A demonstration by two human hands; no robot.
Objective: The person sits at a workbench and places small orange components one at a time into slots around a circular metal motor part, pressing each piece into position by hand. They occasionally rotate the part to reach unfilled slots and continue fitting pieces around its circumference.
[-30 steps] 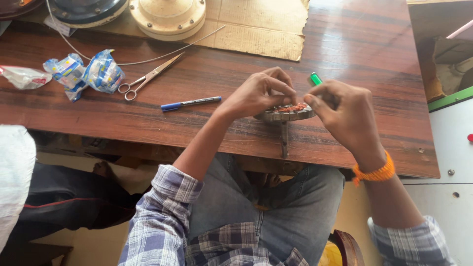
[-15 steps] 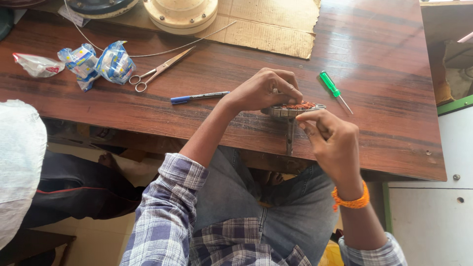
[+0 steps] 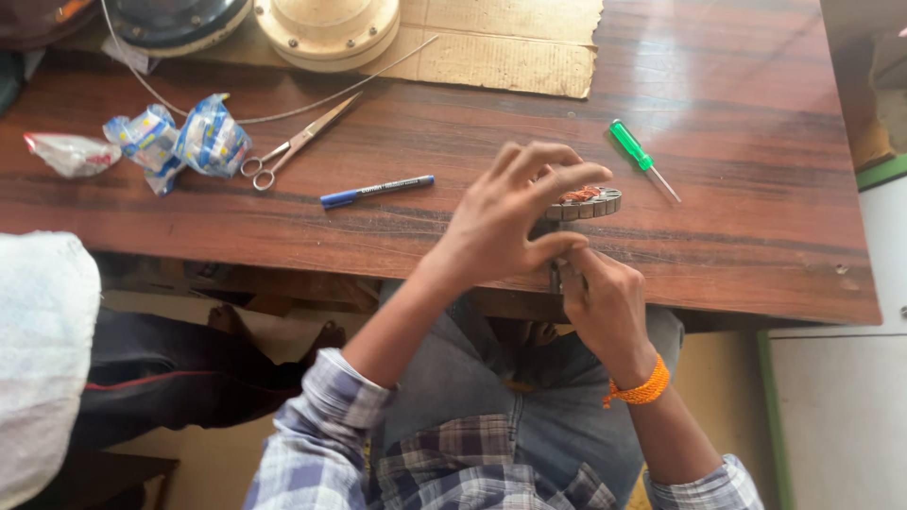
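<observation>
Head view: left hand (image 3: 510, 222) cups round wound stator (image 3: 588, 201) at near edge of wooden bench (image 3: 756, 142), fingers spread over top, thumb beneath, steadying it. Right hand (image 3: 605, 307) closed in tight grip on its shaft below the edge. Green screwdriver (image 3: 641, 159) just beyond; blue pen (image 3: 376, 191), scissors (image 3: 295, 144) further left.

Head-worn view, steep downward look at the wooden table (image 3: 737, 142)

Close over the table's near edge, facing its far side; lap and floor below that edge, cardboard sheet (image 3: 510, 47) beyond. Single view only.
</observation>
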